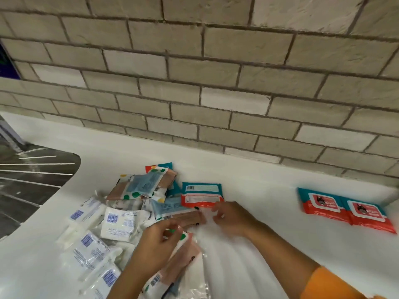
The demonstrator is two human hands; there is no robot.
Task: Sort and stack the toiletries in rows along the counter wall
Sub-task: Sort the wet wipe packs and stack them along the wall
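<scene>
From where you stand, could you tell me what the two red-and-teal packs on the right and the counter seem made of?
Red-and-teal packs: probably soft printed plastic film, slightly glossy; pillowy, with flat edge seams. Counter: smooth, white, faintly shiny; solid surface or laminate, I cannot tell which.

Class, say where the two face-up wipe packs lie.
Head view, far right: the wipe packs lie side by side near the wall, apart from the pile.

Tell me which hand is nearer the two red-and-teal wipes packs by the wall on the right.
Right. The right hand lies left of the wipes packs, apart from them; the left hand is farther left, gripping a dotted pack.
</scene>
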